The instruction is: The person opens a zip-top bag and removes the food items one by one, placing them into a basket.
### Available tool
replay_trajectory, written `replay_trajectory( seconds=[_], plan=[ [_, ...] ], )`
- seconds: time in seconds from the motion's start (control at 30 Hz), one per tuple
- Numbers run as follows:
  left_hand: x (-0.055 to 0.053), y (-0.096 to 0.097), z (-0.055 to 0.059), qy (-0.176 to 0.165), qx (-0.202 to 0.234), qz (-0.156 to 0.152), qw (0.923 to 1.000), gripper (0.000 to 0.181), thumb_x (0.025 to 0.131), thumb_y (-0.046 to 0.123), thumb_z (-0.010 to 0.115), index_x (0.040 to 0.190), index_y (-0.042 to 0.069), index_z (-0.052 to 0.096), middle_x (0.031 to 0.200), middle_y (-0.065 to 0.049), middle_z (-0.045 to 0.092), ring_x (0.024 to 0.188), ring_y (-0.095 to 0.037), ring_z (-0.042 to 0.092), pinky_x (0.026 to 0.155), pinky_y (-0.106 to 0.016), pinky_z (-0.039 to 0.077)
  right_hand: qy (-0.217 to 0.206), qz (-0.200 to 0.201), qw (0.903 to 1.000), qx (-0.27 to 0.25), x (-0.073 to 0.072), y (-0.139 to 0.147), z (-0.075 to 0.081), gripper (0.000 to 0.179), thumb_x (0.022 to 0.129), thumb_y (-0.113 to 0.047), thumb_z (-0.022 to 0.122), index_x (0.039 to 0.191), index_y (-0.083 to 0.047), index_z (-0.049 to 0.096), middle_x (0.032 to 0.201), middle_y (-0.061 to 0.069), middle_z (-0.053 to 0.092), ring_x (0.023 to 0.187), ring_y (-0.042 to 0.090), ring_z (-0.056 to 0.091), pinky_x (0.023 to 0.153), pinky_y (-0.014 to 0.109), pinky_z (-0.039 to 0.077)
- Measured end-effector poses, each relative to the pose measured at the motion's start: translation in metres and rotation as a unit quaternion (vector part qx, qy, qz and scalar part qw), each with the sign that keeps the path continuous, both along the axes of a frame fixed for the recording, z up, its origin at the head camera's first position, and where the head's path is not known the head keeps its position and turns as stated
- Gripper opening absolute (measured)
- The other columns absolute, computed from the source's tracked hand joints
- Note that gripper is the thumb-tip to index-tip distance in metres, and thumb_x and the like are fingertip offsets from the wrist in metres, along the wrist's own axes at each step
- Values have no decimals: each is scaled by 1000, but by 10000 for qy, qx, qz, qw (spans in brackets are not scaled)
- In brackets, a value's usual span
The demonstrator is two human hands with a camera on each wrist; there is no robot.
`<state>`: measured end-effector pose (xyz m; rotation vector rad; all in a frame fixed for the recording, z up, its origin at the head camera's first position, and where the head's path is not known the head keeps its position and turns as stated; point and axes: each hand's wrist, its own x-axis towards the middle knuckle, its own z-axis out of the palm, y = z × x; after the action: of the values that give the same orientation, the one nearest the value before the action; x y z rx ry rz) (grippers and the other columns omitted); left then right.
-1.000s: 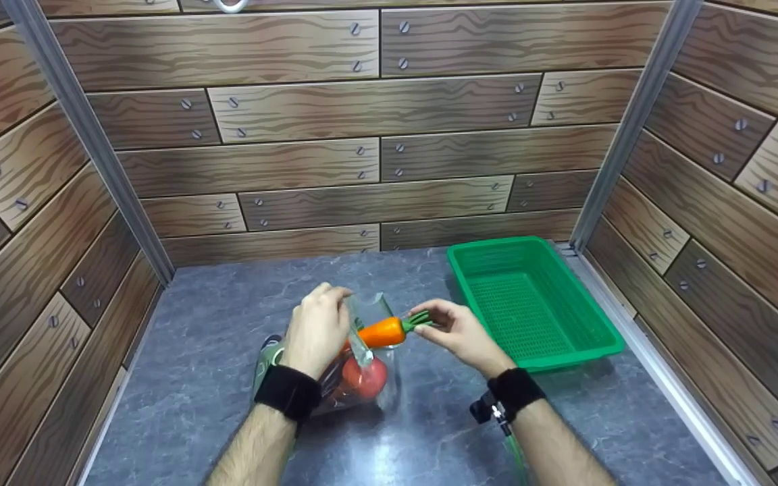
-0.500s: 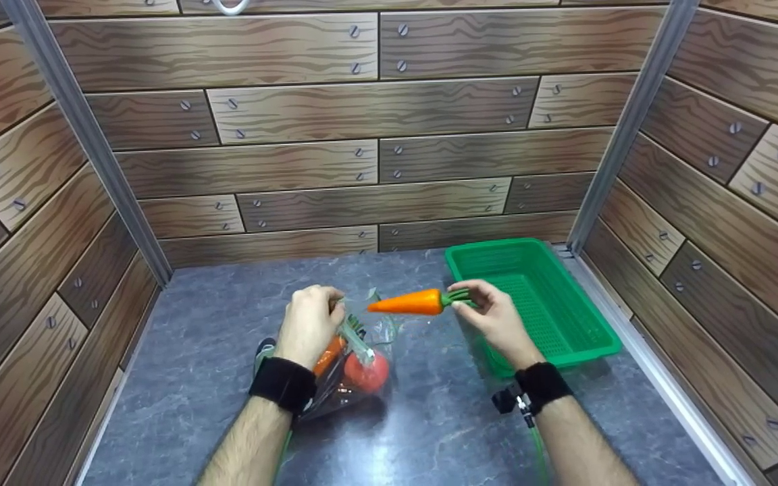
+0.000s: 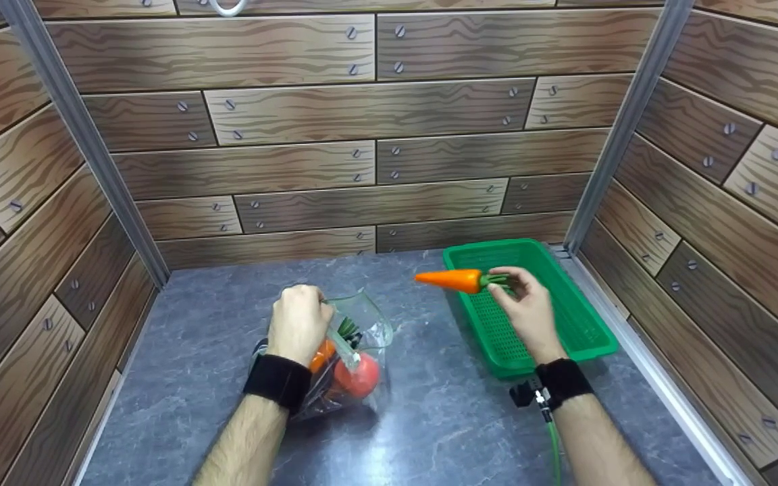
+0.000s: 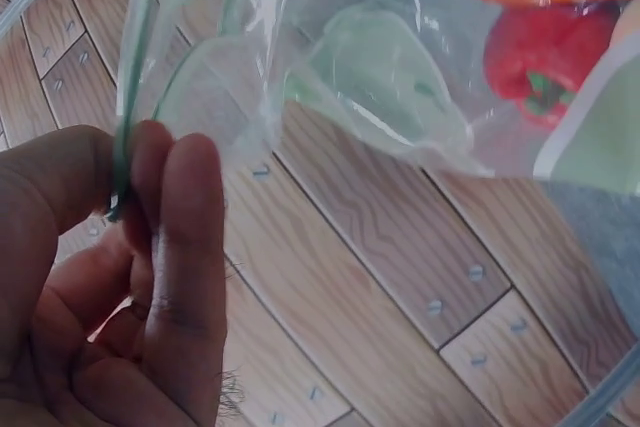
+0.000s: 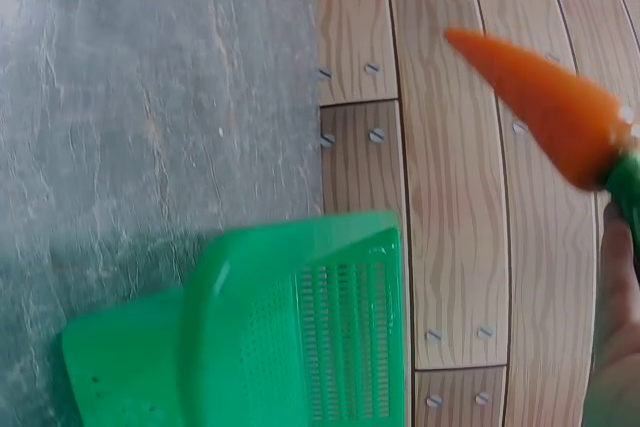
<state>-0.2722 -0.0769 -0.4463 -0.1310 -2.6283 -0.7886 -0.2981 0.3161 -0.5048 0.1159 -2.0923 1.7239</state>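
Observation:
My left hand (image 3: 300, 322) pinches the edge of a clear zip bag (image 4: 370, 77) at its mouth. Inside the bag in the head view are another carrot (image 3: 322, 355) and a round red item (image 3: 358, 375); the left wrist view shows a red bell pepper (image 4: 550, 57) there. My right hand (image 3: 529, 314) pinches the green top of an orange carrot (image 3: 453, 279), held roughly level with its tip to the left. In the head view this carrot overlaps the left rim of a green plastic basket (image 3: 578, 297); the right wrist view shows it too (image 5: 550, 112).
The basket has a perforated bottom and stands at the back right of the grey marbled table (image 3: 429, 418), near the wood-patterned right wall (image 3: 720, 283). A similar wall (image 3: 294, 162) closes off the back. A green cable (image 3: 555, 452) trails from the right wrist.
My right hand has drawn the carrot out of the bag and carried it right and away from me, to the basket. My left hand has kept the bag's edge and shifted slightly left.

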Motion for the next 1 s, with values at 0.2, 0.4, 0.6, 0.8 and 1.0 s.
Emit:
replay_trajectory(
  seconds=[0.2,0.4,0.6,0.8,1.0],
  plan=[
    [3,-3,2,225,-217,6,9995,12,90,-2,75,85,3,84,91,-20,84,87,-51,85,76,-64,69,-12,-754,9971,91,2,17,-4,33,111,5,75,144,4,73,147,29,74,123,4,76,100,8,60],
    [5,-4,4,167,-216,20,9996,10,95,0,74,91,2,84,93,-22,87,85,-52,85,73,-65,68,-357,-1412,9872,650,4,30,-17,35,111,3,76,146,4,72,146,31,77,139,43,77,92,1,54],
    [2,-6,2,-105,177,-154,9997,13,100,0,73,103,1,85,102,-22,89,92,-48,87,79,-63,70,-755,-1923,9700,1279,7,41,-33,36,112,-2,76,147,1,72,144,31,79,136,48,78,108,37,66],
    [-2,-8,-2,-249,581,-313,9975,15,105,1,74,111,3,88,103,-17,90,89,-35,85,81,-55,69,-1038,-1928,9618,1645,9,46,-46,35,111,-3,77,146,2,72,142,32,79,130,50,77,108,58,64],
    [-4,-10,-5,-413,937,-476,9936,16,108,1,73,114,2,88,96,-11,89,80,-23,81,70,-36,62,-1224,-1696,9609,1812,9,49,-57,35,111,-1,76,145,3,71,142,33,78,132,51,75,109,59,63]
  ],
)
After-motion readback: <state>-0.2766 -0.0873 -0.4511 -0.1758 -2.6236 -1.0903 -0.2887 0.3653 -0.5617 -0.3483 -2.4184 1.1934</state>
